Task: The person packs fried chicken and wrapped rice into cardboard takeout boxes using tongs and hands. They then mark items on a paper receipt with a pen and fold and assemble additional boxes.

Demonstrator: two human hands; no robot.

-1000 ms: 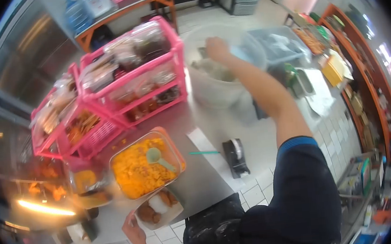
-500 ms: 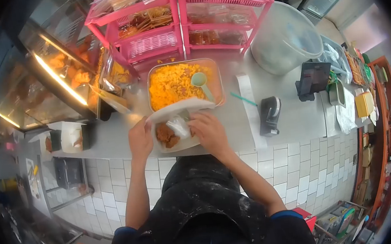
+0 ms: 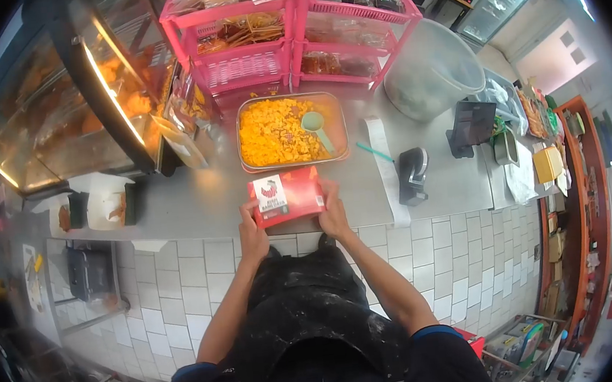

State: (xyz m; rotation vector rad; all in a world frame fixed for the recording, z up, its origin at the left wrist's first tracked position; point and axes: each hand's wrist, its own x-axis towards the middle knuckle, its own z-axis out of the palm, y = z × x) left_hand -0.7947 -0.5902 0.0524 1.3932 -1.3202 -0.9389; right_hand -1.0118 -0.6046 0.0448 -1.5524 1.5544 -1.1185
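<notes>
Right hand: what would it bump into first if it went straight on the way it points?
Beyond the red box it holds, the right hand would probably meet the tray of yellow food, though it might pass above; depth is unclear.

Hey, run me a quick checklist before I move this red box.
1. Left hand on the red box: ok.
2. Right hand on its other side: ok.
3. Lid over the contents: ok.
4. Lid fastened securely: cannot tell.
5. Green scoop lying in the yellow food tray: ok.
6. White-lined boxes at the left closed: not ok, they stand open.
</notes>
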